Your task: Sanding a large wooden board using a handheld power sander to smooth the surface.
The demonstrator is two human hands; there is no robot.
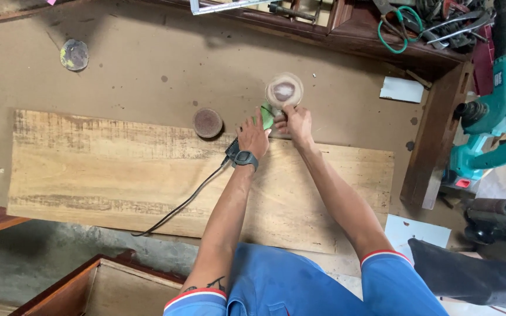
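Observation:
My left hand (253,135), with a dark watch on the wrist, grips the green body of a corded power sander (266,117) that lies at the far edge of a long wooden plank (118,169). My right hand (294,121) holds the tool just below its round pad. A worn, pale sanding disc (284,90) sits on that pad, facing up. The tool's black cord (188,199) trails back across the plank toward me. A loose brown sanding disc (208,122) rests on the plank's far edge, left of my left hand.
Another used disc (74,55) lies far left on the brown board floor. A teal power drill (493,129) stands at the right beside a dark wooden frame (434,140). Hand tools (440,23) fill a tray at the back right. A wooden box (106,287) sits near left.

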